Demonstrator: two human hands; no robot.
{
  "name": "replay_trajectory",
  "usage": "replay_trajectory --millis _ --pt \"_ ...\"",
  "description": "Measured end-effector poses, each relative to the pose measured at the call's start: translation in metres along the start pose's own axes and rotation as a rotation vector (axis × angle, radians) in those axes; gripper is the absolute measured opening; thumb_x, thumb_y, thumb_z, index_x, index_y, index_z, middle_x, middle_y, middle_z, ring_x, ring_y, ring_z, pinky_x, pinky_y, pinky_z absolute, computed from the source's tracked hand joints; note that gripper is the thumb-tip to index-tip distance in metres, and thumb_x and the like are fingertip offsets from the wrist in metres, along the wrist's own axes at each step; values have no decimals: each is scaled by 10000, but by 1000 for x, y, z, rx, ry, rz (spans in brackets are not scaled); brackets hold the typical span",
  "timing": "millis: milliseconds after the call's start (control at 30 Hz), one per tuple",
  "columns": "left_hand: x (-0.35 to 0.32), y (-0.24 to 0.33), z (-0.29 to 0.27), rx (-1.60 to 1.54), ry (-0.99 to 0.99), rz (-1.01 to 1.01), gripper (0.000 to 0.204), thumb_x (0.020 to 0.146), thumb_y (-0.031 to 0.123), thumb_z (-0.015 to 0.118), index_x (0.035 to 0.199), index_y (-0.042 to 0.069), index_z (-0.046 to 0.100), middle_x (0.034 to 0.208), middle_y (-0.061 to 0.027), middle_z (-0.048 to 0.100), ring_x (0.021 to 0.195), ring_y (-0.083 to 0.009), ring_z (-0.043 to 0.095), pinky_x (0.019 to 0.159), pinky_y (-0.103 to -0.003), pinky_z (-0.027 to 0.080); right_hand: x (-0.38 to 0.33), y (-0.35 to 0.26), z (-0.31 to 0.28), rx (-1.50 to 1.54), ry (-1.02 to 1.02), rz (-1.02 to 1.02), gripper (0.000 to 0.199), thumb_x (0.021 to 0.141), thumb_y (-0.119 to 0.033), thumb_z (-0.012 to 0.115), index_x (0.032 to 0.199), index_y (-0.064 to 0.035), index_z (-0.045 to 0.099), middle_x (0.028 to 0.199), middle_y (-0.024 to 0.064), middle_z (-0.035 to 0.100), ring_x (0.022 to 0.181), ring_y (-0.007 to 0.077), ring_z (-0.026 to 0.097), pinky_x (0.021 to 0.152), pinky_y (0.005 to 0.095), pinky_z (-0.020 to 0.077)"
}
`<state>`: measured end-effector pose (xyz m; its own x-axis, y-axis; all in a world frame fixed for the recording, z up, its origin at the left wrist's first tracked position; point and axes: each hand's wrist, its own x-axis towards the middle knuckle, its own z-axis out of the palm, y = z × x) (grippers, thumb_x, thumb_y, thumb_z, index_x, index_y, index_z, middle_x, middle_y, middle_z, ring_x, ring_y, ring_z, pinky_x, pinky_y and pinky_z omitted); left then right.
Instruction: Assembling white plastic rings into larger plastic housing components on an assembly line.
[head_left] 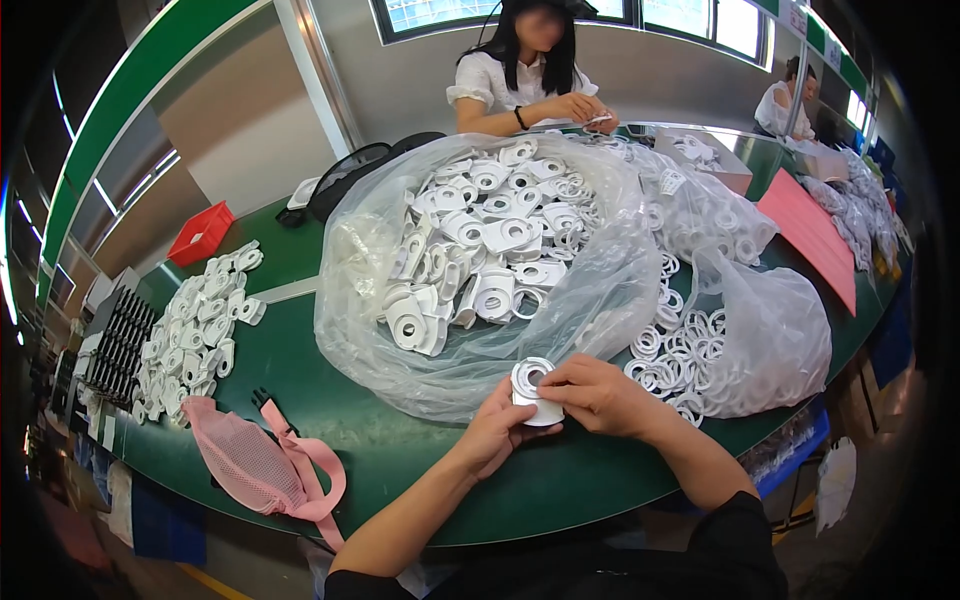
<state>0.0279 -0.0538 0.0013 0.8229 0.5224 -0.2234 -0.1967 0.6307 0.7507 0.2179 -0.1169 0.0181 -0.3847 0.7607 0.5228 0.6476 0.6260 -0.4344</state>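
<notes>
My left hand [488, 432] is closed around a white plastic part [543, 412], a flat plate with a rounded end, held up just in front of a big clear plastic bag [400, 385]. On the rounded end of the part lies a white ring [522, 377]. My right hand [598, 396] pinches the ring's right side, its fingertips partly hiding it. Inside the open bag are many similar white parts [490, 235]. Loose white rings [665, 365] spread over the green table, to the right of my right hand.
A smaller clear bag [775, 330] of rings stands at right. Left lie a pile of white parts [195, 330], a stack of black trays [115, 345], a red bin [200, 232] and a pink mesh bag [245, 460]. Across the table [400, 480], a person [525, 80] handles a small part.
</notes>
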Motion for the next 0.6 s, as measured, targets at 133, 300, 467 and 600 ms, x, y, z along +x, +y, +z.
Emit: replay_trajectory --millis 133,300,467,600 --pt "1 2 -2 -11 18 38 451 913 33 416 1342 63 280 1239 -122 469 1090 -226 535 890 -390 514 2 -10 -1 -87 -36 31 387 709 24 606 1092 -24 585 1070 102 552 943 283 527 794 348 464" --pt "2 2 -4 4 24 79 399 951 113 413 1334 66 312 1233 -113 484 1076 -216 544 884 -380 514 6 -21 2 -158 -86 73 423 728 -12 583 1147 9 530 1123 123 502 997 295 493 877 367 420" --pt "2 -1 -1 112 94 162 391 969 165 419 1335 72 317 1220 -92 503 1079 -184 540 874 -366 507 7 -32 4 -119 -114 154 410 752 -16 560 1159 17 516 1163 149 462 1017 305 478 890 382 410" --pt "2 1 -2 110 55 230 400 958 149 443 1332 69 325 1227 -86 503 1077 -180 545 815 -338 525 6 -30 2 176 -23 216 351 822 -22 520 1172 6 533 1186 142 455 1076 264 471 891 348 420"
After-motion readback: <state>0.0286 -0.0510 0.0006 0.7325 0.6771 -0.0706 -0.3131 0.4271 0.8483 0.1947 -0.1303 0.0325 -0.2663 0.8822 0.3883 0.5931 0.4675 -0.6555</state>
